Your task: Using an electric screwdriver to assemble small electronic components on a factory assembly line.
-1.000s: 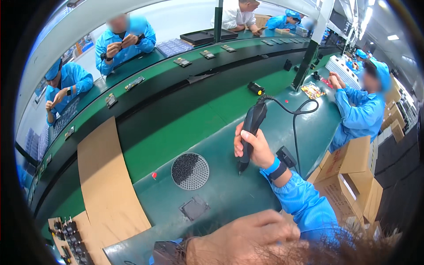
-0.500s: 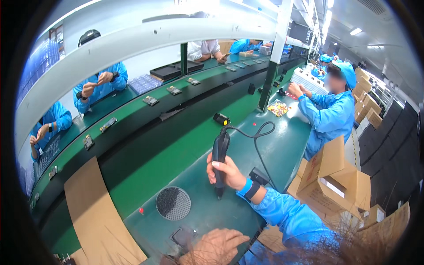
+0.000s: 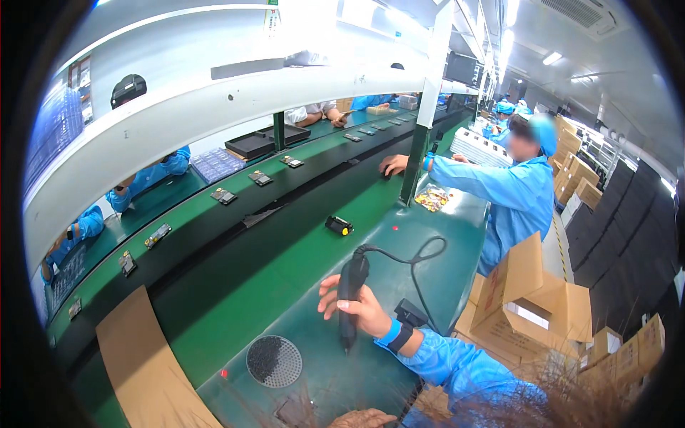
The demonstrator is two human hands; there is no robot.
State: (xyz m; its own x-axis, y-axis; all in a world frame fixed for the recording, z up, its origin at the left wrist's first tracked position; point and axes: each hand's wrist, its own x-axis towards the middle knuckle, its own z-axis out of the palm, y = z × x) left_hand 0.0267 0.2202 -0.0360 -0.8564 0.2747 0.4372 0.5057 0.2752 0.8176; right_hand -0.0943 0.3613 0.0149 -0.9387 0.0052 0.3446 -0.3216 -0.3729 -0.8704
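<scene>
Now the right hand (image 3: 367, 311) is loosening its fingers around the black driver (image 3: 351, 282), which is hanging tip-down near the round tray (image 3: 291, 365), so apparently nothing's being driven; the left hand (image 3: 362, 419) is slipping from view, grip unreadable.

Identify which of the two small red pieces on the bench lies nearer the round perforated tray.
The red piece just left of the round perforated tray; the other red piece lies beyond the electric screwdriver, near the multicoloured packet.
</scene>
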